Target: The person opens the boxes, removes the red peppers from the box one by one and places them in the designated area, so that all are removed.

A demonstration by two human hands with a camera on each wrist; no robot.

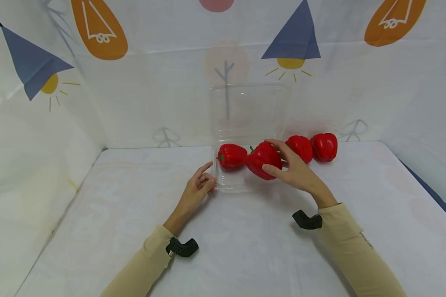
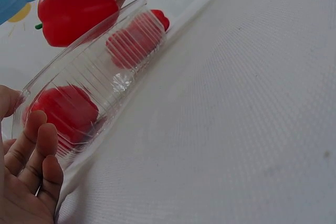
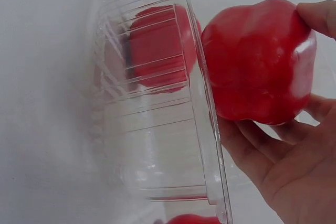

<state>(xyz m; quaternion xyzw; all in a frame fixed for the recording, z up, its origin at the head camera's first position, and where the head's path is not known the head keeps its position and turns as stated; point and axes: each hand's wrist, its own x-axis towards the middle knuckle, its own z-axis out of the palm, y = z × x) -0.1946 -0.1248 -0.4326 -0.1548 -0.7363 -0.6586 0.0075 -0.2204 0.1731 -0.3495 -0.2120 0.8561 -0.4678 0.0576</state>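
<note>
My right hand (image 1: 291, 167) grips a red bell pepper (image 1: 264, 161) over the right part of the clear plastic clamshell box (image 1: 230, 187), thumb on the near side and fingers behind. In the right wrist view this pepper (image 3: 257, 61) is above the box's rim. Another red bell pepper (image 1: 232, 156) lies inside at the left, its green stem pointing left. At the box's left edge is my left hand (image 1: 197, 187), fingers loosely bent. One digit touches the rim in the left wrist view, while several fingers (image 2: 44, 140) are held in front of the ribbed wall.
Two more red bell peppers, one nearer the box (image 1: 301, 148) and one farther right (image 1: 325, 147), lie at the table's back edge. The box's transparent lid (image 1: 250, 109) stands raised against the patterned cloth backdrop (image 1: 163, 82). White cloth covers the table (image 1: 230, 247).
</note>
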